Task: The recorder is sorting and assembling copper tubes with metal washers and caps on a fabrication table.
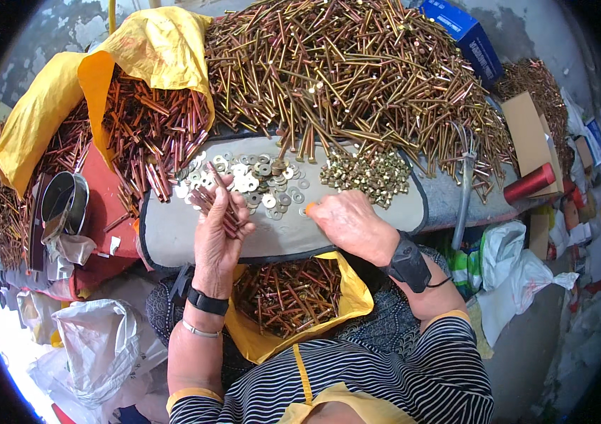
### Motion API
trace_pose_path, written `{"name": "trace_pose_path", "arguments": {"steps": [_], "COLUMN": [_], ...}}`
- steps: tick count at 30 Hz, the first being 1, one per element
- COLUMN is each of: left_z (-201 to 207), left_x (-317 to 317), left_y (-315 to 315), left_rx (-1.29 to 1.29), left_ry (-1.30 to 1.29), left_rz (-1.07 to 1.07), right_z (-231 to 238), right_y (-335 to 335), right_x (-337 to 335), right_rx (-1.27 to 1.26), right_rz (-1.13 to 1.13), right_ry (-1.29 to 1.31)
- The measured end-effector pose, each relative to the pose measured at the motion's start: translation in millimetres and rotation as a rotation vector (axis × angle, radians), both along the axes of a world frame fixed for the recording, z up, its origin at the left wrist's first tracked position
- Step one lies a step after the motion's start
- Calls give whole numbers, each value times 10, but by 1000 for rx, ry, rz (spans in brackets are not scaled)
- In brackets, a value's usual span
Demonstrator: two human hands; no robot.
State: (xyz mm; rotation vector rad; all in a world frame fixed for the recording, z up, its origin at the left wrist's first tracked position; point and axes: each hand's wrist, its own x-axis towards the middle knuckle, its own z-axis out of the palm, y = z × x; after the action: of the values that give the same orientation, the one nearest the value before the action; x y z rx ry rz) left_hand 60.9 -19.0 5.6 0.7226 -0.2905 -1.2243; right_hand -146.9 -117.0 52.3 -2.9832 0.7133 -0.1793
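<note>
My left hand (220, 230) is closed around a small bunch of reddish copper-coloured metal sleeves (206, 203) above the left part of a grey mat (180, 240). Flat silver washers (247, 182) lie spread just beyond it. My right hand (354, 222) rests low over the mat, its fingers curled together and an orange cover on one fingertip. Whatever those fingers may pinch is hidden. Beyond this hand sits a heap of small brassy nuts (367, 177). Below both hands, a yellow bag (355, 288) on my lap holds many reddish metal pieces (290, 297).
A large pile of long bolts (357, 71) covers the far side. Far left, an open yellow sack (155, 46) spills reddish sleeves (152, 116). A metal tin (65, 203) stands left; a blue box (466, 39), red cylinder (530, 184) and grey tube (463, 198) are right.
</note>
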Motion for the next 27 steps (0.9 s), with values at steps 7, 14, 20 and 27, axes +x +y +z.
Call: {"name": "trace_pose_path", "arguments": {"steps": [7,14,20,27], "left_z": [52,-11,8,-8], "left_x": [-73,-44,-181,-210], "left_y": [-48,-60,-79,-69], "left_rx": [5,9,31,46], "left_ry": [23,92,-75,-96], "left_rz": [-102,-68,-68,-41], "right_z": [80,-194,-206,-463], "right_y": [-230,13,34,88], "right_x": [150,-184,-195,-99], "right_rx": [70,267,238,103], "right_rz": [73,-140,-122,-209], "right_ry": [115,-110,-181,-502]}}
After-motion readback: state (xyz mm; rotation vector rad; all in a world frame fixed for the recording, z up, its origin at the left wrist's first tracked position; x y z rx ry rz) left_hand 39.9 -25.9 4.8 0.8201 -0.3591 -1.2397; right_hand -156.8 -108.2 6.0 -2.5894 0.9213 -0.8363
